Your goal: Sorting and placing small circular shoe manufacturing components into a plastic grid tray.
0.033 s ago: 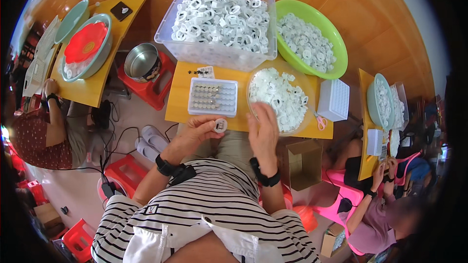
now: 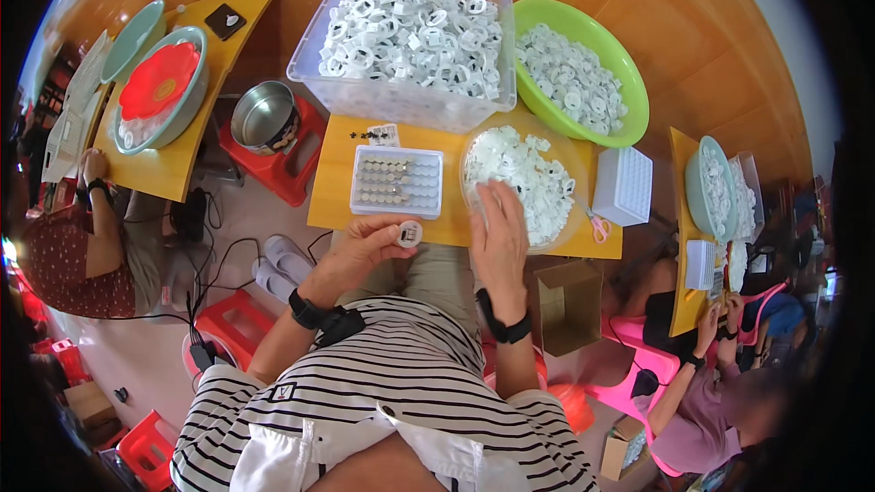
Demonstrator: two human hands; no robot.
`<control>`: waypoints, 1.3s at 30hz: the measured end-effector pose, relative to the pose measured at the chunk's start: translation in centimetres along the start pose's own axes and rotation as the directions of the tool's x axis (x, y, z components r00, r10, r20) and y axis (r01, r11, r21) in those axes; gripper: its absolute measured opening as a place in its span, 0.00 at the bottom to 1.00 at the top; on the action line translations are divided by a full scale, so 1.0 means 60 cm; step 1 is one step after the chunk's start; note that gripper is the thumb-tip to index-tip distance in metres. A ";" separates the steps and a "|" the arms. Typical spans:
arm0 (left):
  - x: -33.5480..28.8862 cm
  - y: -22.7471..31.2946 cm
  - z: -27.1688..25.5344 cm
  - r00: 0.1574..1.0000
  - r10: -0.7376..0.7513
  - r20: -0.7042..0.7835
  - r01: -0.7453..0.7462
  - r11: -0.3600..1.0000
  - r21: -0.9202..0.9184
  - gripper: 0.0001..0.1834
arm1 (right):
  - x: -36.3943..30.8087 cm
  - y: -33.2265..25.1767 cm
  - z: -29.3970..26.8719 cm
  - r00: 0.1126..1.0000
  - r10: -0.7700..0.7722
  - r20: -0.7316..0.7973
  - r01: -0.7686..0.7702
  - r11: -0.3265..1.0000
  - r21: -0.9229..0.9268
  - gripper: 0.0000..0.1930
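Fingertips of my left hand (image 2: 363, 249) pinch a small round white plastic part (image 2: 409, 234) with a dark, roughly square centre, held in front of the table edge. My right hand (image 2: 500, 241) is at the near side of a clear round bowl (image 2: 567, 148), fingers raised over its edge and slightly apart, with nothing visible in them. Inside the bowl lies a heap of small white plastic pieces (image 2: 524, 178). Beyond my left hand sits a white tray (image 2: 438, 208) with rows of round silvery discs (image 2: 381, 173) in its left part.
A big clear bin (image 2: 401, 102) and a green basin (image 2: 638, 109), both full of white parts, stand at the back. Pink-handled scissors (image 2: 601, 230) and a white ridged block (image 2: 624, 187) lie right of the bowl. A cardboard box (image 2: 570, 310) is below. People sit at both side tables.
My right hand has shifted slightly right and its fingers have turned a little over the bowl's edge. The round part in my left hand has tilted slightly.
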State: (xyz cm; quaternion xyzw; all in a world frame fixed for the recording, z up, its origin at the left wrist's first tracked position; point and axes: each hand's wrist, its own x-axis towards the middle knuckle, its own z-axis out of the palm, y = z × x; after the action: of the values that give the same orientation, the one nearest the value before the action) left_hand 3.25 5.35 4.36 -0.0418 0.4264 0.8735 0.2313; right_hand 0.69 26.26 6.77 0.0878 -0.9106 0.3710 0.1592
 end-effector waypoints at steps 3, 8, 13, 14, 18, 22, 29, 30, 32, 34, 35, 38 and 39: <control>0.000 0.009 -0.002 1.000 0.001 0.027 0.000 1.000 -0.023 0.15 | 0.013 0.058 -0.017 0.977 -0.135 0.167 0.192 0.898 -0.397 0.19; -0.005 0.013 -0.014 0.999 0.022 0.027 -0.021 0.999 -0.041 0.15 | 0.000 0.108 -0.057 0.968 -0.028 0.248 0.168 0.810 -0.562 0.20; -0.010 0.013 -0.014 1.000 0.016 0.010 -0.015 0.999 -0.037 0.15 | 0.008 0.107 -0.079 0.982 0.030 0.188 0.080 0.830 -0.551 0.19; -0.011 0.013 -0.012 1.000 0.010 -0.007 -0.011 0.999 -0.035 0.15 | 0.015 0.103 -0.077 0.982 0.029 0.187 0.080 0.831 -0.551 0.19; -0.012 0.010 -0.009 1.000 0.014 0.002 -0.014 1.000 -0.024 0.15 | 0.070 0.084 -0.049 0.982 -0.106 0.157 0.163 0.894 -0.417 0.18; -0.016 0.007 -0.007 1.000 0.019 0.013 -0.018 0.999 -0.043 0.16 | 0.106 0.106 -0.029 0.947 -0.233 0.221 0.291 0.913 -0.287 0.16; -0.026 0.003 -0.015 1.000 0.030 0.006 -0.030 0.998 -0.056 0.16 | 0.105 0.112 -0.067 0.960 -0.054 0.275 0.150 0.927 -0.345 0.13; -0.026 0.003 -0.015 0.999 0.034 0.002 -0.034 0.998 -0.060 0.16 | 0.100 0.113 -0.076 0.973 -0.060 0.221 0.132 0.935 -0.330 0.13; -0.025 0.002 -0.019 0.999 0.034 0.001 -0.034 0.998 -0.044 0.15 | 0.088 0.119 -0.089 0.987 -0.077 0.142 0.122 0.930 -0.346 0.12; -0.023 0.002 -0.023 0.999 0.036 0.012 -0.036 0.998 -0.056 0.15 | 0.075 0.125 -0.103 0.988 -0.035 0.149 0.088 0.928 -0.363 0.12; -0.023 0.001 -0.023 0.999 0.036 0.026 -0.034 0.997 -0.065 0.15 | 0.070 0.124 -0.107 0.988 0.010 0.151 0.048 0.923 -0.381 0.12; -0.022 -0.002 -0.024 0.999 0.033 0.025 -0.031 0.997 -0.073 0.15 | 0.054 0.098 -0.100 0.994 -0.089 0.062 0.106 0.922 -0.372 0.11; -0.021 -0.002 -0.024 0.999 0.032 0.026 -0.030 0.997 -0.073 0.15 | 0.051 0.092 -0.090 0.994 -0.089 0.063 0.106 0.922 -0.373 0.11</control>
State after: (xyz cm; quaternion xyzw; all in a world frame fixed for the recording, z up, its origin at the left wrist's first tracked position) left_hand 4.25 3.87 3.71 -0.0318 0.3916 0.8925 0.2216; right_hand -2.49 33.86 7.90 0.1091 -0.9626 0.1796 0.1710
